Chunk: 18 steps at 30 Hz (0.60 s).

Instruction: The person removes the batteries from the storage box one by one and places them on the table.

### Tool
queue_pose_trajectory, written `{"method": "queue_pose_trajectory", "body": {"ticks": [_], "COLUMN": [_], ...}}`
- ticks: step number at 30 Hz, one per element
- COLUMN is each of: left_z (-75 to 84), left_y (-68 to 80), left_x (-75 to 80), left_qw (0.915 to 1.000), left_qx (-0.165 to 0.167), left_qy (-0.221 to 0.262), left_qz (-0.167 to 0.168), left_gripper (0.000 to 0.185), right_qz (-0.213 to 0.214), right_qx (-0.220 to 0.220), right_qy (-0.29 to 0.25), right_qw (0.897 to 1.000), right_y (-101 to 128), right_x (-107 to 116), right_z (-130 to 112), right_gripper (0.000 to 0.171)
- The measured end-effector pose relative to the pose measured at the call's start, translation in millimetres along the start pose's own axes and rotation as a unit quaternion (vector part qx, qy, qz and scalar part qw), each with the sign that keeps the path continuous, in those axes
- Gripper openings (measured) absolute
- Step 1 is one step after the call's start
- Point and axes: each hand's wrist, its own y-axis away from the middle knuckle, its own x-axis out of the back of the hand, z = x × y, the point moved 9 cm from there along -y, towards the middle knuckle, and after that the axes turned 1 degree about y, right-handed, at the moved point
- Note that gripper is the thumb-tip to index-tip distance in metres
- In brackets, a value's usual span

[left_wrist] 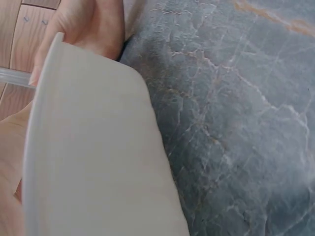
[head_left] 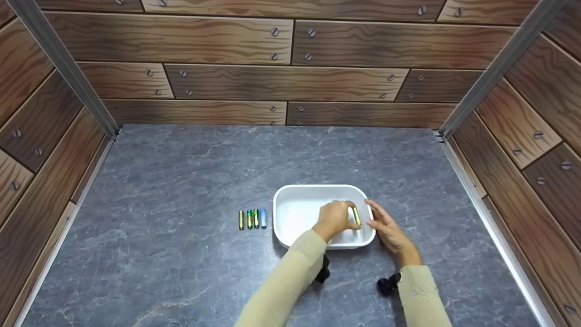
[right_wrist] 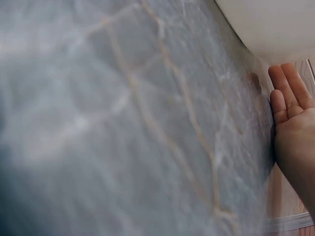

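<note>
A white rectangular tray (head_left: 295,218) with rounded corners rests on the grey tabletop. My left hand (head_left: 337,215) reaches over its near side and pinches a yellow-green battery (head_left: 356,215) by its ends between fingers and thumb, inside the right part of the tray. The right hand (head_left: 391,230) touches the tray's right rim with its fingers fairly straight; in the right wrist view that hand (right_wrist: 298,118) lies beside the tray wall (right_wrist: 275,24). In the left wrist view the tray's outer wall (left_wrist: 98,132) hides most of the left hand (left_wrist: 10,172) and the battery.
Left of the tray, several batteries stand in a side-by-side row: a yellow one (head_left: 241,220), two green-and-gold ones, such as this battery (head_left: 249,219), and a blue one (head_left: 263,218). Wood-patterned walls (head_left: 290,81) enclose the marbled tabletop (head_left: 181,181) at the back and sides.
</note>
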Motion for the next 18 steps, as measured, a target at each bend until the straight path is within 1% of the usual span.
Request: {"method": "queue_pose_trajectory", "body": {"ticks": [6, 12, 18], "left_z": [-3.0, -1.5, -5.0], "left_y": [3.4, 9.6, 17.1], "left_x": [9.8, 21.2, 29.8], "left_qw": [0.9998, 0.999, 0.9976], "left_qx": [-0.007, -0.03, -0.045], "left_qy": [0.015, 0.024, 0.042], "left_qz": [0.009, 0.023, 0.032], "left_gripper": [0.051, 0.054, 0.055], "right_qz": [-0.003, -0.006, -0.021], "right_qx": [0.002, 0.005, 0.014], "right_qy": [-0.003, 0.001, 0.002], "right_qw": [1.0, 1.0, 1.0], "right_y": [-0.6, 0.1, 0.6], "right_x": [0.9, 0.3, -2.0], "right_z": [0.2, -0.5, -2.1], "right_gripper": [0.058, 0.058, 0.057]}}
